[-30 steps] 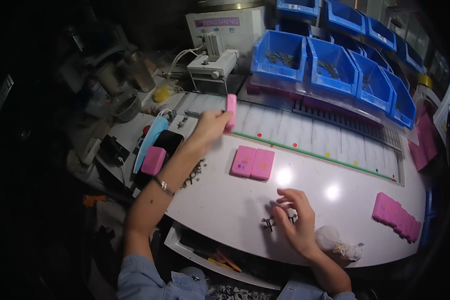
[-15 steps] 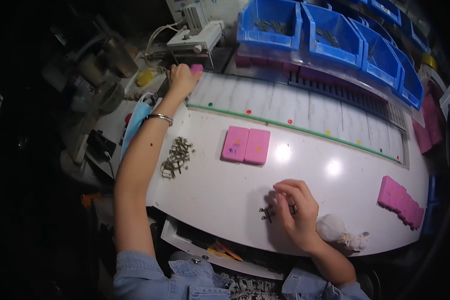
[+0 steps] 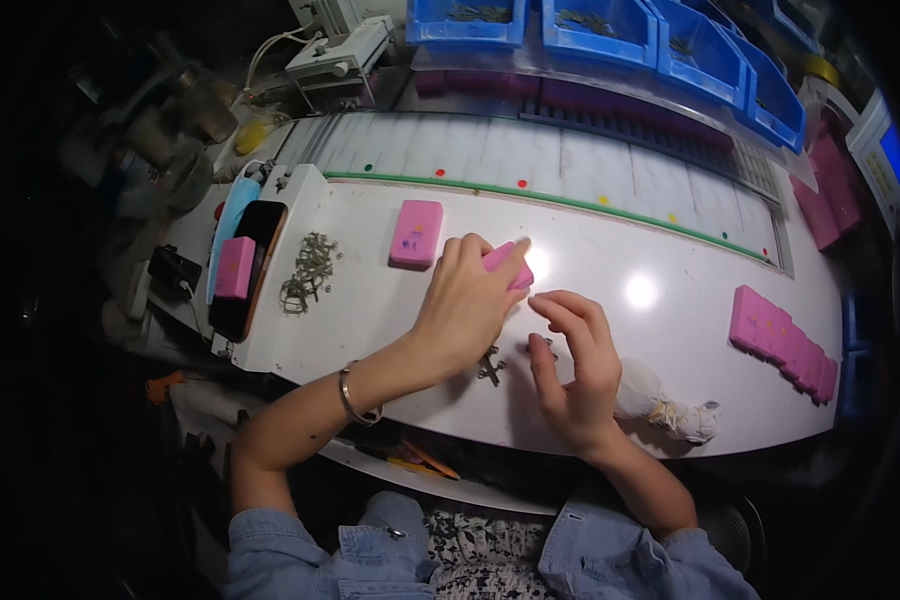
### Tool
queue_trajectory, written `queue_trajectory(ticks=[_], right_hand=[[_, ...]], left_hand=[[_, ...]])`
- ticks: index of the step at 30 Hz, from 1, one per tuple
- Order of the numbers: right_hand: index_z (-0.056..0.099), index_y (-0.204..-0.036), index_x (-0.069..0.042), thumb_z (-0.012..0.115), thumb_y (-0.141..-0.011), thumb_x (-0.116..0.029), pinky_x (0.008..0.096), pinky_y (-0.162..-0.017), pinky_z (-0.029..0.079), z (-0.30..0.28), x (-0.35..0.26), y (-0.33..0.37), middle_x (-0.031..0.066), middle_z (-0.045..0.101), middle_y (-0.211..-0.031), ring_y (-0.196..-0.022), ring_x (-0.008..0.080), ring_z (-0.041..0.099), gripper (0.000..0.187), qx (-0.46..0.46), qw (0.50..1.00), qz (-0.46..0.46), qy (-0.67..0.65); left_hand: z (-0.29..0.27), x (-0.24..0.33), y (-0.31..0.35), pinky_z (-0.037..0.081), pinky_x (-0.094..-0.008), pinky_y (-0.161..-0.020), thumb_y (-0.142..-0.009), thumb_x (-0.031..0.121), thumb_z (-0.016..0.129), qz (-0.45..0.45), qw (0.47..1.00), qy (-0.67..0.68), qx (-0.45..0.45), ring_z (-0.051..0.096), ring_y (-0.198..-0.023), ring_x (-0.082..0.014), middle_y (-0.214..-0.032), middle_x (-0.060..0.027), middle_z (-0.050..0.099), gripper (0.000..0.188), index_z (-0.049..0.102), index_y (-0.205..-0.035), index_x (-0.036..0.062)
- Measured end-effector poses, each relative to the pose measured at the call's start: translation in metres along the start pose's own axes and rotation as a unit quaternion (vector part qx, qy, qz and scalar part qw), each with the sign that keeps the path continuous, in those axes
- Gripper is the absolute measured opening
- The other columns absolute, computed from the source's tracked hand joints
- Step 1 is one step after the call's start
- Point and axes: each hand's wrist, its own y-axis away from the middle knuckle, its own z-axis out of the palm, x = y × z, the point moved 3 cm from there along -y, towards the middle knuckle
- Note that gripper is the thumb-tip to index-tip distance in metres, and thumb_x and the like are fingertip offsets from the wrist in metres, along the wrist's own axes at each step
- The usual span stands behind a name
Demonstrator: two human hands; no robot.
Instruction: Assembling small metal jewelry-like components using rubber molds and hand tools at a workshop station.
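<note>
My left hand [image 3: 465, 295] is closed on a small pink block [image 3: 513, 264] over the middle of the white worktop. Another pink block [image 3: 416, 233] with purple marks lies flat to its left. My right hand [image 3: 575, 365] is just right of the held block, thumb and fingers apart, palm turned left. Between the hands, dark small metal parts [image 3: 490, 368] lie on the worktop. Something small and dark shows beside my right thumb; I cannot tell whether the hand touches it. To the left is a loose heap of brass-coloured metal parts [image 3: 310, 272].
A phone [image 3: 248, 268] with a pink block [image 3: 234, 268] on it lies at the left edge. Behind runs a pale slatted strip with a green edge [image 3: 560, 205], under blue bins [image 3: 600, 50]. At right are a white cloth bundle [image 3: 660, 405] and overlapping pink blocks [image 3: 782, 340].
My left arm has come from the back left to the middle, beside my right hand. One of the two adjoining pink blocks no longer lies there. The whole view has shifted.
</note>
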Motion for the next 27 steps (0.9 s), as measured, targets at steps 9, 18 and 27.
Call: queue_trajectory(ticks=[9,18,27], right_hand=[[0.033,-0.130,0.011,0.071,-0.063,-0.001,0.0395,-0.089,0.042,-0.039,-0.022,0.019,0.0265,0.042,-0.121,-0.108,0.0378,0.047,0.078,-0.040,0.992,-0.098,0.070],[0.048,-0.118,0.013,0.071,-0.075,-0.023,0.0345,-0.078,0.048,-0.059,-0.027,0.050,0.0254,0.050,-0.112,-0.097,0.0321,0.053,0.060,0.065,0.966,-0.138,0.206],[0.061,-0.102,0.001,0.070,-0.064,0.005,0.0303,-0.069,0.047,-0.082,-0.041,0.058,0.0131,0.054,-0.095,-0.083,0.0238,0.053,0.039,0.064,0.984,-0.104,0.127]], left_hand=[[0.006,0.060,0.040,0.042,-0.0219,-0.067,-0.097,0.042,0.030,-0.187,0.762,0.580,-0.218,0.048,-0.075,-0.0067,-0.085,-0.0025,0.051,0.049,0.050,-0.111,-0.0003],[0.034,0.099,0.060,0.048,-0.0281,-0.080,-0.096,0.048,0.018,-0.262,0.678,0.677,-0.119,0.056,-0.094,-0.0141,-0.108,-0.0095,0.055,0.059,0.043,-0.121,0.0011],[0.041,0.109,0.068,0.049,-0.0277,-0.081,-0.095,0.050,0.017,-0.238,0.662,0.706,-0.084,0.060,-0.090,-0.0170,-0.105,-0.0145,0.057,0.065,0.045,-0.117,-0.0038]])
